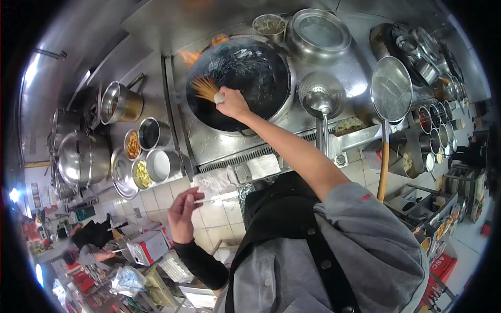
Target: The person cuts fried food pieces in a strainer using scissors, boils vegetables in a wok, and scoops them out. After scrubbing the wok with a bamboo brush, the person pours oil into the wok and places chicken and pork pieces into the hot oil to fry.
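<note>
My right hand (234,103) is closed round the pale handle of a bamboo wok brush (204,86). Its splayed bristles point left, over the left side of a large black wok (261,86). The wok sits on the burner, its inside wet and shiny, with orange flame (190,56) at its far left rim. My left hand (183,213) hangs in the air in front of the stove, fingers loosely bent and apart, with nothing in it. A crumpled white cloth (215,180) lies at the stove's front edge near that hand.
Right of the wok rest a perforated skimmer (322,93) with a ladle (318,102) on it, and a long-handled mesh strainer (391,88). Small bowls of chopped food (141,173) and a steel pot (120,103) stand left. Another person (83,254) is at lower left.
</note>
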`<action>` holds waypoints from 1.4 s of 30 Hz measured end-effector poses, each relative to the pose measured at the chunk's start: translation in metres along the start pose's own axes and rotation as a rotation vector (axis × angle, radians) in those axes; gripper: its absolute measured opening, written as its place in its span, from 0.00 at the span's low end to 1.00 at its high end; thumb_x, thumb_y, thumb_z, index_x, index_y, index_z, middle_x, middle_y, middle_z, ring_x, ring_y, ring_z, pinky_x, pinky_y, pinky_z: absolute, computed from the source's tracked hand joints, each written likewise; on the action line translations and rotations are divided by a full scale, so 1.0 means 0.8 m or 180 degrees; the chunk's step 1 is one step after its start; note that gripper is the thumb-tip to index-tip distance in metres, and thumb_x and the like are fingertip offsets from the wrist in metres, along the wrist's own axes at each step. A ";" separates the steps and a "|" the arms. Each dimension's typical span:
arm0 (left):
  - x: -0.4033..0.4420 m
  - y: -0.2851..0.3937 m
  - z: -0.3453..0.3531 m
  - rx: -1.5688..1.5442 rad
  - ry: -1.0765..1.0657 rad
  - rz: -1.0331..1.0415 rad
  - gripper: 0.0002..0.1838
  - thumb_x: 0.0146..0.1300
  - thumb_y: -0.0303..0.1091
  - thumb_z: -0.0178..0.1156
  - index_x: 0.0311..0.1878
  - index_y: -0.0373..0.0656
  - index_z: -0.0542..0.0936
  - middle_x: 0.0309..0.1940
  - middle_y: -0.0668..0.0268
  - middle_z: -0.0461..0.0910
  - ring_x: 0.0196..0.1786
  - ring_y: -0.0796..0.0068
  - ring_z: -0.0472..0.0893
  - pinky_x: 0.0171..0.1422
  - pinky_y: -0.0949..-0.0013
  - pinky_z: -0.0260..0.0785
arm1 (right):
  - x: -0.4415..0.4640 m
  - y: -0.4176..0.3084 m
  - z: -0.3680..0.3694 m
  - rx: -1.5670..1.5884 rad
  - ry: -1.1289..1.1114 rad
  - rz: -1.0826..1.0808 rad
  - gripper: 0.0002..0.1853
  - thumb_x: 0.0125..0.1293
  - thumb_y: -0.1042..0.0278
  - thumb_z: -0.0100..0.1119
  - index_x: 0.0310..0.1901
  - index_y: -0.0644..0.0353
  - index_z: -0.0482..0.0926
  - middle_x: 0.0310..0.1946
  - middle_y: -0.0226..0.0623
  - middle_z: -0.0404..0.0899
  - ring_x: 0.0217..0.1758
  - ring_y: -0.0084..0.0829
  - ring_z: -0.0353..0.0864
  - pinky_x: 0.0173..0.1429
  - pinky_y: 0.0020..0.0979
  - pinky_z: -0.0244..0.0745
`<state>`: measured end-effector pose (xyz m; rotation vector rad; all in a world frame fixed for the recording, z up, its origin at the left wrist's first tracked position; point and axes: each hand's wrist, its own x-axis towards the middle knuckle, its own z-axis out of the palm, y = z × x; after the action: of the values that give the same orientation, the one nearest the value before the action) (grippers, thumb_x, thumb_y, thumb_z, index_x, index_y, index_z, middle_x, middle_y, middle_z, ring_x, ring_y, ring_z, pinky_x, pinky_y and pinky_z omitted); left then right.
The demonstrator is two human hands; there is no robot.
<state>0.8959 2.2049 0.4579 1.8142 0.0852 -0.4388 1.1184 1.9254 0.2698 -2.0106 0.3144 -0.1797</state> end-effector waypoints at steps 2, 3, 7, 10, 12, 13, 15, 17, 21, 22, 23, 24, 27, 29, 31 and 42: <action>0.011 -0.014 0.000 -0.0295 0.0225 0.0084 0.18 0.79 0.36 0.57 0.60 0.32 0.81 0.47 0.58 0.86 0.51 0.70 0.85 0.57 0.66 0.79 | -0.042 0.011 -0.034 -0.0058 -0.0418 -0.0321 0.20 0.50 0.62 0.72 0.46 0.58 0.85 0.44 0.52 0.87 0.50 0.51 0.88 0.57 0.45 0.82; 0.017 -0.023 0.002 -0.0437 0.0334 0.0093 0.18 0.79 0.36 0.57 0.60 0.32 0.81 0.47 0.58 0.86 0.51 0.70 0.85 0.57 0.66 0.79 | -0.062 0.020 -0.069 -0.0060 -0.0673 -0.0369 0.22 0.48 0.60 0.74 0.46 0.58 0.85 0.43 0.51 0.88 0.49 0.48 0.89 0.55 0.42 0.82; 0.064 -0.068 0.019 -0.1086 0.0392 -0.0283 0.17 0.78 0.35 0.57 0.61 0.34 0.81 0.51 0.58 0.85 0.54 0.68 0.85 0.62 0.64 0.78 | -0.087 0.064 -0.263 -0.1162 -0.1599 -0.0781 0.26 0.45 0.58 0.78 0.48 0.56 0.85 0.42 0.44 0.87 0.48 0.42 0.87 0.56 0.39 0.80; 0.146 -0.118 0.067 -0.1438 -0.0129 -0.0810 0.19 0.77 0.36 0.59 0.63 0.32 0.79 0.54 0.55 0.85 0.56 0.65 0.84 0.64 0.63 0.78 | -0.092 0.022 -0.358 -0.2694 -0.0882 -0.0826 0.24 0.52 0.68 0.70 0.54 0.58 0.82 0.42 0.50 0.86 0.49 0.47 0.87 0.51 0.44 0.83; 0.201 -0.158 0.123 -0.1562 -0.0701 -0.0891 0.20 0.76 0.37 0.61 0.62 0.31 0.77 0.56 0.53 0.83 0.57 0.62 0.84 0.64 0.61 0.78 | -0.089 0.019 -0.358 -0.3889 0.0050 -0.1432 0.30 0.52 0.70 0.71 0.60 0.59 0.78 0.44 0.53 0.85 0.47 0.49 0.87 0.47 0.42 0.84; 0.219 -0.158 0.157 -0.1640 -0.0777 -0.1141 0.17 0.75 0.35 0.62 0.59 0.31 0.78 0.54 0.53 0.83 0.55 0.62 0.84 0.63 0.61 0.79 | -0.086 0.023 -0.345 -0.3926 0.0564 -0.1373 0.33 0.55 0.70 0.68 0.65 0.63 0.74 0.36 0.56 0.85 0.42 0.47 0.88 0.43 0.43 0.84; 0.255 -0.154 0.216 -0.1979 -0.0648 -0.1532 0.13 0.73 0.31 0.64 0.52 0.33 0.78 0.49 0.55 0.83 0.51 0.63 0.84 0.61 0.62 0.79 | -0.099 -0.014 -0.324 -0.2991 0.0115 -0.0964 0.31 0.54 0.68 0.68 0.62 0.64 0.76 0.33 0.57 0.84 0.41 0.49 0.88 0.43 0.44 0.85; 0.278 -0.171 0.253 -0.2434 -0.0276 -0.1876 0.08 0.71 0.29 0.66 0.46 0.35 0.78 0.44 0.59 0.83 0.46 0.65 0.83 0.59 0.62 0.80 | -0.125 -0.033 -0.280 -0.2150 -0.0180 -0.0631 0.29 0.54 0.66 0.69 0.59 0.62 0.79 0.31 0.56 0.85 0.39 0.52 0.88 0.47 0.45 0.85; 0.320 -0.234 0.278 -0.2582 0.0162 -0.1449 0.04 0.70 0.25 0.66 0.45 0.40 0.81 0.39 0.67 0.83 0.41 0.71 0.83 0.50 0.65 0.81 | -0.102 0.021 -0.197 -0.1201 -0.0859 -0.0918 0.22 0.53 0.64 0.69 0.52 0.52 0.84 0.38 0.50 0.87 0.47 0.52 0.87 0.58 0.49 0.82; 0.322 -0.241 0.277 -0.2524 0.0182 -0.1246 0.04 0.69 0.24 0.66 0.44 0.41 0.81 0.39 0.67 0.84 0.42 0.72 0.83 0.51 0.66 0.79 | -0.103 0.026 -0.208 -0.1393 -0.1017 -0.0815 0.21 0.53 0.64 0.68 0.52 0.50 0.84 0.40 0.49 0.87 0.49 0.51 0.86 0.59 0.50 0.81; 0.317 -0.242 0.280 -0.2487 0.0205 -0.1038 0.04 0.68 0.24 0.66 0.44 0.41 0.82 0.39 0.67 0.85 0.43 0.73 0.83 0.52 0.67 0.77 | -0.102 0.027 -0.221 -0.1601 -0.1185 -0.0723 0.21 0.53 0.65 0.67 0.52 0.49 0.84 0.41 0.47 0.87 0.52 0.50 0.85 0.60 0.50 0.80; 0.313 -0.244 0.282 -0.2482 0.0247 -0.0840 0.04 0.67 0.23 0.66 0.43 0.42 0.82 0.40 0.67 0.85 0.45 0.73 0.83 0.53 0.68 0.75 | -0.101 0.002 -0.251 -0.2122 -0.1173 -0.0342 0.21 0.54 0.67 0.65 0.52 0.53 0.84 0.43 0.48 0.86 0.58 0.48 0.83 0.59 0.50 0.80; 0.278 -0.213 0.260 -0.2390 0.0599 -0.0754 0.05 0.66 0.21 0.65 0.43 0.41 0.82 0.40 0.67 0.86 0.45 0.72 0.85 0.53 0.67 0.72 | -0.123 -0.026 -0.327 -0.3088 -0.0399 -0.1255 0.16 0.55 0.67 0.66 0.46 0.61 0.82 0.37 0.49 0.85 0.43 0.52 0.88 0.47 0.48 0.84; 0.275 -0.222 0.240 -0.2499 0.0687 -0.0691 0.06 0.65 0.21 0.66 0.41 0.40 0.79 0.40 0.66 0.86 0.44 0.70 0.87 0.51 0.66 0.71 | -0.157 -0.085 -0.355 -0.3026 0.0286 -0.0756 0.17 0.57 0.67 0.68 0.48 0.62 0.83 0.38 0.51 0.85 0.40 0.53 0.88 0.46 0.49 0.83; 0.265 -0.225 0.227 -0.2420 0.0800 -0.0605 0.06 0.66 0.19 0.66 0.39 0.39 0.78 0.36 0.64 0.84 0.43 0.64 0.88 0.52 0.63 0.78 | -0.173 -0.082 -0.360 -0.2399 0.1011 -0.0919 0.19 0.58 0.68 0.67 0.52 0.63 0.84 0.35 0.52 0.86 0.40 0.53 0.88 0.45 0.48 0.84; 0.251 -0.217 0.167 -0.1370 0.0879 -0.0120 0.09 0.61 0.15 0.64 0.34 0.37 0.73 0.35 0.54 0.84 0.40 0.57 0.89 0.50 0.61 0.82 | -0.227 -0.013 -0.252 0.0525 0.1015 0.0131 0.26 0.57 0.62 0.74 0.58 0.61 0.86 0.35 0.49 0.90 0.38 0.35 0.92 0.50 0.34 0.83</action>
<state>0.9992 2.0958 0.2014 1.4384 0.3770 -0.1743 0.8938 1.8115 0.3707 -1.8085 0.5248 -0.4872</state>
